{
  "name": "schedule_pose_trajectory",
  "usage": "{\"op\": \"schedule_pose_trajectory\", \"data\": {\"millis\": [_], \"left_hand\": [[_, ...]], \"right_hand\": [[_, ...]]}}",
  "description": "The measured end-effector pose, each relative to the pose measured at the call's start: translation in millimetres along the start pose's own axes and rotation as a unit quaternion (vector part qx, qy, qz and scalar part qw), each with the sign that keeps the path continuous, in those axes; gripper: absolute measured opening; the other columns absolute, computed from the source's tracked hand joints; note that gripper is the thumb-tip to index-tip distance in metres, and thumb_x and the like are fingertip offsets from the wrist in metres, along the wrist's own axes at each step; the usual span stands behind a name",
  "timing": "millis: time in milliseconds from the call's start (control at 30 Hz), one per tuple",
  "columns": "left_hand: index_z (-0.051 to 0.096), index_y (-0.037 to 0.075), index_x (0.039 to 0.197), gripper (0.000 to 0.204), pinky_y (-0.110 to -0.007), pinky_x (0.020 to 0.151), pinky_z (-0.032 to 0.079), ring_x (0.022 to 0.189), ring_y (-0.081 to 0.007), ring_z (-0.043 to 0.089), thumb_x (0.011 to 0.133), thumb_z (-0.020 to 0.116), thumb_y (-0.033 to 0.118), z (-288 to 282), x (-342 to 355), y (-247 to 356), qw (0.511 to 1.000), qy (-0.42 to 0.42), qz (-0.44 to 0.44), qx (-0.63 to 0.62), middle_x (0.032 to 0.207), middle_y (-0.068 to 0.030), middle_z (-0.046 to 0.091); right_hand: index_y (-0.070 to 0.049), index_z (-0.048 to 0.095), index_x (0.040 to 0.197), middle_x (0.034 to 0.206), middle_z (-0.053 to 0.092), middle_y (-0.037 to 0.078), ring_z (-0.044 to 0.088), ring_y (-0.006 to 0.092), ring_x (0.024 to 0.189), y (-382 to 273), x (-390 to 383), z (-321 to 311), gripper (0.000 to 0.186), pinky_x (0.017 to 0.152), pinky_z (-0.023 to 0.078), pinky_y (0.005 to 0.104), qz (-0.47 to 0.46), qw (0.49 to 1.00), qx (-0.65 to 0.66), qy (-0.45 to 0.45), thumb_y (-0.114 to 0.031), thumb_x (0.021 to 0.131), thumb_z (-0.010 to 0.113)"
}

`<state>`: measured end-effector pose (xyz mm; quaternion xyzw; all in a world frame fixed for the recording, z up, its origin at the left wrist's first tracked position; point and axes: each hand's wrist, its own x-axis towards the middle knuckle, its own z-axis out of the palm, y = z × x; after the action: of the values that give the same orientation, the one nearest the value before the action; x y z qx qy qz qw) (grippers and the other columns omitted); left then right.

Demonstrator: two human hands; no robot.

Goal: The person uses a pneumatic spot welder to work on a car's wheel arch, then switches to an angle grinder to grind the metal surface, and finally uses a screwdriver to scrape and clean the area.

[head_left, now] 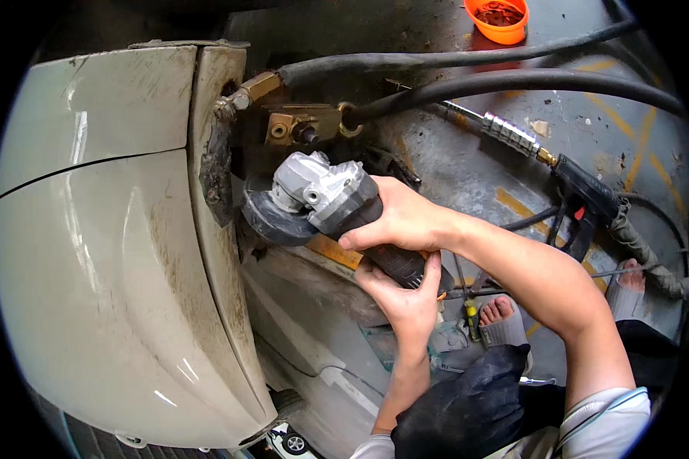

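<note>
An angle grinder [325, 187] with a silver head and dark body is held in both my hands, tilted with its head up and to the left. My right hand [406, 216] wraps the body just behind the head, thumb across the near side. Lower down, my left hand [403, 300] grips the rear end of the body. The grinder's dark guard [275, 218] sits close to the worn, dirty edge [218, 172] of a pale car body panel [115, 268]. Whether the disc touches anything is hidden.
Thick black hoses [467, 61] run rightward from a brass-coloured fitting [260, 88] beside the panel. A pressure-washer gun [586, 191] lies on the floor at right. An orange bucket [500, 27] stands at the back. A yellow-handled screwdriver [471, 320] lies near my sandalled foot [501, 317].
</note>
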<state>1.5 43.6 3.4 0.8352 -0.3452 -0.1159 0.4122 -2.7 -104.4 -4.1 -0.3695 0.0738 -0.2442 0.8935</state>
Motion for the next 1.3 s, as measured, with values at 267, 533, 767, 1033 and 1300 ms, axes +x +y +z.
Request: {"op": "schedule_pose_trajectory", "data": {"millis": [267,533,767,1033,1300], "left_hand": [[0.023,-0.005,0.129,0.077,-0.037,0.102,0.035,0.119,-0.0238,0.043,0.075,0.077,0.000,4,21,15,0.998,0.037,0.027,-0.034,0.128,-0.0197,0.040],[0.021,-0.005,0.131,0.077,-0.037,0.102,0.035,0.118,-0.0242,0.044,0.076,0.075,0.000,9,24,14,0.997,0.028,0.006,-0.069,0.127,-0.0205,0.041],[0.022,-0.005,0.130,0.075,-0.037,0.102,0.035,0.117,-0.0249,0.044,0.078,0.075,0.006,9,20,14,0.997,0.046,0.035,-0.046,0.126,-0.0200,0.042],[0.023,-0.008,0.133,0.081,-0.041,0.104,0.031,0.120,-0.0291,0.041,0.078,0.077,0.015,7,-14,-2,0.995,0.067,0.056,0.045,0.127,-0.0204,0.039],[-0.002,-0.012,0.142,0.113,-0.045,0.098,0.038,0.117,-0.0421,0.047,0.072,0.082,0.017,10,-84,-22,0.972,-0.100,0.172,0.121,0.128,-0.0342,0.038]], "right_hand": [[0.002,0.060,0.100,0.088,0.064,0.005,0.058,0.0125,0.083,-16,20,3,0.040,0.079,0.048,0.0278,-0.016,0.999,0.020,-0.037,-0.013,0.066,0.076],[0.001,0.058,0.105,0.093,0.063,0.006,0.056,0.0138,0.086,-17,23,-5,0.048,0.082,0.047,0.0288,0.052,0.998,-0.005,-0.031,-0.018,0.066,0.078],[-0.001,0.059,0.108,0.095,0.064,0.004,0.056,0.0125,0.090,-22,21,5,0.047,0.085,0.046,0.0281,-0.059,0.998,-0.022,-0.022,-0.015,0.067,0.077],[0.000,0.057,0.111,0.100,0.064,0.006,0.056,0.0130,0.093,-13,3,17,0.049,0.088,0.046,0.0285,0.013,0.991,-0.117,-0.068,-0.013,0.067,0.074],[0.002,0.056,0.112,0.104,0.063,0.007,0.055,0.0140,0.098,-23,-47,-2,0.052,0.092,0.043,0.0296,0.041,0.992,-0.110,0.043,-0.015,0.068,0.076]]}}
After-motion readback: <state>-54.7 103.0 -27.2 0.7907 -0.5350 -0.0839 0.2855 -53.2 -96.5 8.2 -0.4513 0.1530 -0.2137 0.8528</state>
